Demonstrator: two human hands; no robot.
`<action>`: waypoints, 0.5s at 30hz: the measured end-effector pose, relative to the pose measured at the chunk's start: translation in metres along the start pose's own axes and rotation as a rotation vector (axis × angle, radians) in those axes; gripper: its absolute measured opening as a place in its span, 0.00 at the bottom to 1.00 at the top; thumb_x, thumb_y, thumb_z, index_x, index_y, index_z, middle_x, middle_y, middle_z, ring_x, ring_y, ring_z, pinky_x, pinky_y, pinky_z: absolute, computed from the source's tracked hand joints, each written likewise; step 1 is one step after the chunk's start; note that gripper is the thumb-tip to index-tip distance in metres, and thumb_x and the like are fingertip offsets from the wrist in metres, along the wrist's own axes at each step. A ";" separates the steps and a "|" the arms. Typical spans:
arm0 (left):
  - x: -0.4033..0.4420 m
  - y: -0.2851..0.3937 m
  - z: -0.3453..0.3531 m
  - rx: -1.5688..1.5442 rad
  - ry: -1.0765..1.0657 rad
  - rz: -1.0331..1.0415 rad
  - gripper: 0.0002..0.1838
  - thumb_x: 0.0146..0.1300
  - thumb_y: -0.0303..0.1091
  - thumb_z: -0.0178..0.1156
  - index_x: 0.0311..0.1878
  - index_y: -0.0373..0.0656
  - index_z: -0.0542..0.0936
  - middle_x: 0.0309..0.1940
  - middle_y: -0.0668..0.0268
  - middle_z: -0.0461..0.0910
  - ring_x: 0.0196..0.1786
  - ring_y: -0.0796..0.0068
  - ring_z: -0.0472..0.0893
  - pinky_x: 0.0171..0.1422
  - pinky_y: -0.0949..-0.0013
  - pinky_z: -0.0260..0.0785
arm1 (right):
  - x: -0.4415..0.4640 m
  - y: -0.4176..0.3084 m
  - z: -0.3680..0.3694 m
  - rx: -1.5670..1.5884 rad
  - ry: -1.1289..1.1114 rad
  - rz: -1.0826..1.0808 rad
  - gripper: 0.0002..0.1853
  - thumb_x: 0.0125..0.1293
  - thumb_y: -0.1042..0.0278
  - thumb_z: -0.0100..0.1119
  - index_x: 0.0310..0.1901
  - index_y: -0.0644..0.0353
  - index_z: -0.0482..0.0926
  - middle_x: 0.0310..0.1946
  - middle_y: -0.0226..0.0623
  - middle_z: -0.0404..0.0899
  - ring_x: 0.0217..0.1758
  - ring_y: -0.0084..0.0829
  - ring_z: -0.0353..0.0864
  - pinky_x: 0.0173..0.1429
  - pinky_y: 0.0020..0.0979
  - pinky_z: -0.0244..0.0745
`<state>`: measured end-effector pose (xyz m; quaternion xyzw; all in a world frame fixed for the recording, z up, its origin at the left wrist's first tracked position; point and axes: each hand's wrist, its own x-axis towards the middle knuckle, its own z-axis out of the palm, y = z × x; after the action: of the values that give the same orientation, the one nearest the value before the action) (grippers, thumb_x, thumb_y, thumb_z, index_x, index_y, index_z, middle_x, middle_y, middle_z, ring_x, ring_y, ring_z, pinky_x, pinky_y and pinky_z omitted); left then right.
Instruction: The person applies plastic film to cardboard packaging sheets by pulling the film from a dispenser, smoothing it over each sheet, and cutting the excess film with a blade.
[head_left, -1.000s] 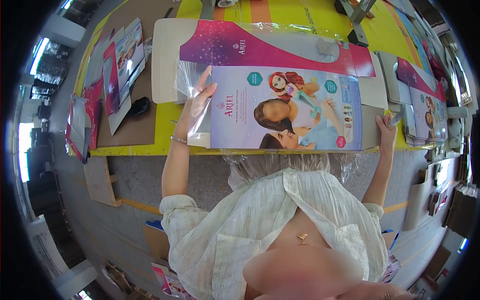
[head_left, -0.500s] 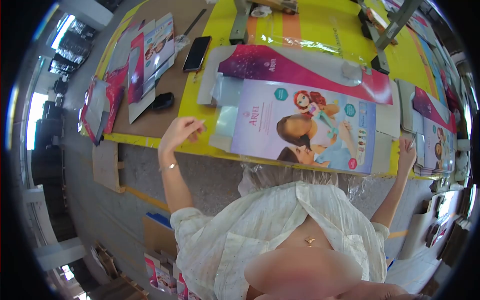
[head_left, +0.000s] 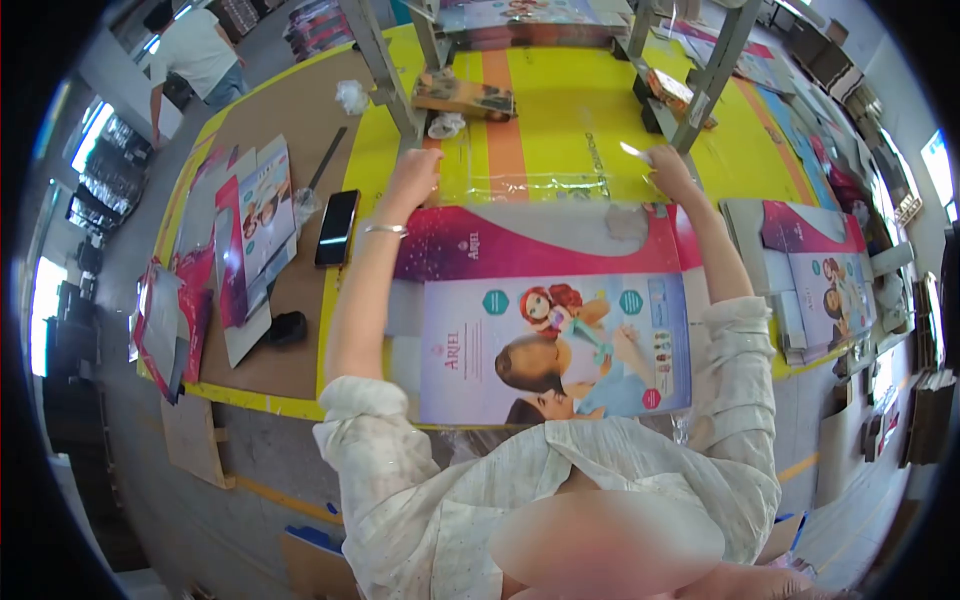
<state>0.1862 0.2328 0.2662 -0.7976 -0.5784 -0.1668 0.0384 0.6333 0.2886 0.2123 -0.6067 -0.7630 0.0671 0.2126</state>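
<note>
Clutching a slim pale object (head_left: 633, 151), the right hand (head_left: 671, 172) is closed (left hand (head_left: 412, 181): can't tell).

Daylight enters a moderately bright workshop through blown-out windows at left and right, leaving glare on the clear film at the counter's (head_left: 545, 75) far side, while the fisheye view bends toward black corners and both raised hands (head_left: 412, 180) (head_left: 672, 172) look slightly blurred.

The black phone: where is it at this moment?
In the head view, the phone lies on the person's left, just outside the left forearm, where the brown sheet meets the yellow tabletop.
</note>
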 end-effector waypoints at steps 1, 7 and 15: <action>0.013 0.000 0.012 0.165 0.001 0.027 0.08 0.52 0.28 0.56 0.36 0.39 0.79 0.31 0.61 0.81 0.39 0.62 0.77 0.51 0.64 0.66 | 0.009 0.004 0.009 -0.039 -0.040 0.031 0.09 0.54 0.72 0.55 0.37 0.64 0.75 0.33 0.41 0.77 0.32 0.40 0.75 0.38 0.34 0.69; 0.041 -0.026 0.073 0.455 -0.216 0.025 0.10 0.49 0.34 0.60 0.37 0.55 0.80 0.33 0.70 0.79 0.48 0.68 0.72 0.65 0.56 0.51 | 0.029 0.017 0.042 -0.156 -0.231 0.142 0.07 0.54 0.74 0.52 0.36 0.64 0.74 0.35 0.42 0.76 0.33 0.43 0.75 0.38 0.38 0.69; 0.045 -0.019 0.004 -0.060 -0.030 -0.021 0.01 0.52 0.28 0.57 0.28 0.43 0.75 0.27 0.65 0.76 0.33 0.65 0.73 0.43 0.64 0.63 | -0.002 0.001 -0.025 0.179 0.325 -0.111 0.06 0.53 0.77 0.49 0.34 0.63 0.73 0.37 0.44 0.75 0.35 0.48 0.74 0.39 0.42 0.68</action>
<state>0.1819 0.2805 0.2735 -0.7947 -0.5820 -0.1724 0.0039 0.6442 0.2829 0.2338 -0.5453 -0.7418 0.0240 0.3897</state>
